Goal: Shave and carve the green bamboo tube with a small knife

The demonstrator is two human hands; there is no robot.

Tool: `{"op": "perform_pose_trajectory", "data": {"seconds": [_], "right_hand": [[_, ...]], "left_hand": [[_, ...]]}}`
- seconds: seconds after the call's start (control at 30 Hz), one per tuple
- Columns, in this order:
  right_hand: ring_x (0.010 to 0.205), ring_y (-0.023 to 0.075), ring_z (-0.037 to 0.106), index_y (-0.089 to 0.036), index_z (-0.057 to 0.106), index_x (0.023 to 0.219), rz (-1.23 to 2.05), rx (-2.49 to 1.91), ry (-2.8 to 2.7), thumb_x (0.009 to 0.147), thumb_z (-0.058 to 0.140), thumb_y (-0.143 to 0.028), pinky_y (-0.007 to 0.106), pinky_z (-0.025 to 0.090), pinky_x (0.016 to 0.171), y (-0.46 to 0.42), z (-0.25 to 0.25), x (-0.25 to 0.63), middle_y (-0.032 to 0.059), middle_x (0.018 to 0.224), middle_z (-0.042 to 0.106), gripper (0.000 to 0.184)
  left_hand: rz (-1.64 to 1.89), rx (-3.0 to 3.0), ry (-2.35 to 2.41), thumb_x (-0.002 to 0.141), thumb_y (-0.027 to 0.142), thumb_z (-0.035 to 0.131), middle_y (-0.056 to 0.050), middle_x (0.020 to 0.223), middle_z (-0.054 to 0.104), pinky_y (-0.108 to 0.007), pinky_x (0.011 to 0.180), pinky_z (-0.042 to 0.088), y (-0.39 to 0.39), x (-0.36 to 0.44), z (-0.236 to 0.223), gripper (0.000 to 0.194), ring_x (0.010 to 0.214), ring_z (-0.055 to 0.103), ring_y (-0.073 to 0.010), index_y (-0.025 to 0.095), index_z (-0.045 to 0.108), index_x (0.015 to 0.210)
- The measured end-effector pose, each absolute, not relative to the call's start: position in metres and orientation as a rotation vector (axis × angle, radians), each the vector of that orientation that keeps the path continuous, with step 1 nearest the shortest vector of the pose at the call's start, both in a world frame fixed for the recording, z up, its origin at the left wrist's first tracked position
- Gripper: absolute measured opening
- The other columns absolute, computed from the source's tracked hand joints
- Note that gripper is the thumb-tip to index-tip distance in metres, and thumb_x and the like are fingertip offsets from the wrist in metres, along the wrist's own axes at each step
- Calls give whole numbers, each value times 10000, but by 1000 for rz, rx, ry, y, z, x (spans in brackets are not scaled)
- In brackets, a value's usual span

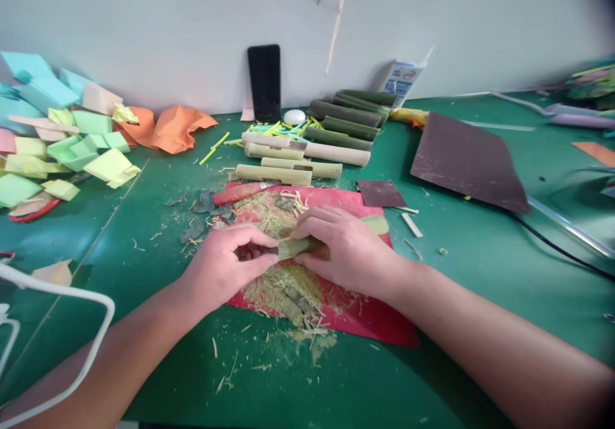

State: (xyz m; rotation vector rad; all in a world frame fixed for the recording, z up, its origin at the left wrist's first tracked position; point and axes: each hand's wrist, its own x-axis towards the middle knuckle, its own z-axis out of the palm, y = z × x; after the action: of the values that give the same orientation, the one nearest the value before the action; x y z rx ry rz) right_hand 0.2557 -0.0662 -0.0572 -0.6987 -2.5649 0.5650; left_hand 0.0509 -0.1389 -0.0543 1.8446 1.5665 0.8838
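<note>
A piece of green bamboo point(292, 248) lies crosswise between my two hands, over a red sheet point(365, 317) strewn with shavings and dust. My left hand point(223, 259) pinches its left end between thumb and fingers; whether anything else is in that pinch is hidden. Wrapped over the middle is my right hand point(343, 246), and the bamboo's pale far end point(375, 225) sticks out beyond it. Just behind the hands rests a knife with a red handle point(240, 193), its blade pointing right. Curled bark scraps point(298, 304) lie below the bamboo.
Behind the sheet are several cut bamboo pieces, pale point(273, 174) and dark green point(343, 113). A phone point(264, 83) leans on the wall. Dark brown sheets, one large point(468, 163) and one small point(382, 193), lie right. Folded papers point(48, 134) crowd the left; a white wire frame point(103, 307) is nearby.
</note>
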Motion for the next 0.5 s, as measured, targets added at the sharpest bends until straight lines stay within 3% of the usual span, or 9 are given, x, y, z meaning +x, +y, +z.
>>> {"op": "perform_pose_trajectory", "data": {"seconds": [0.1,0.5], "right_hand": [[862,187,544,-174,589,871,631,-722,-2544,726,629,-152,323,438,760,-66,-58,256,57,897,608,152],[853,187,533,-181,590,852,712,-727,-2506,720,671,-182,321,433,747,-64,-60,255,48,873,593,155]], "left_hand": [[916,2006,1496,782,201,661,-21,841,672,-230,709,483,-139,49,-55,89,759,617,-118,177,702,857],[833,2220,1424,851,180,579,-10,736,567,-241,649,416,-129,50,-56,131,691,539,-98,132,622,736]]}}
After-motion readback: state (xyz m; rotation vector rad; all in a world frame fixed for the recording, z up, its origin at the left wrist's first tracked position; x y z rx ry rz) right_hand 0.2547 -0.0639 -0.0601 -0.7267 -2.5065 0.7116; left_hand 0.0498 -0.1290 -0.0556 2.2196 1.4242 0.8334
